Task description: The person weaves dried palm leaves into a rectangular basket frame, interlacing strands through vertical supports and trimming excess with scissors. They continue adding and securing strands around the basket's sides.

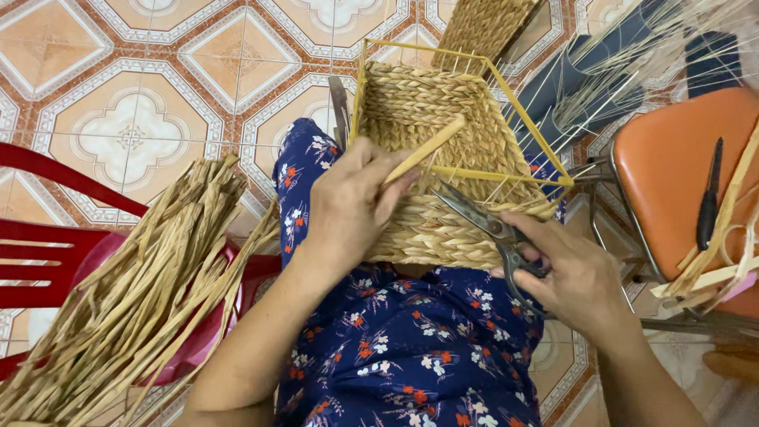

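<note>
Though hemmed in, scissors [494, 229] at basket [443, 229] rim

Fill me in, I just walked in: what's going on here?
A person sits with a half-woven straw basket on a yellow wire frame on their lap. The left hand holds a pale strand against it; the right hand holds scissors at the rim. Dried straw lies on a red chair.

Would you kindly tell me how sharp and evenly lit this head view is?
Head view: soft even light, no glare; woven basket, scissors and both hands are sharp; the thin reeds at the top right are blurred; the tile lines bow slightly at the edges.
</note>
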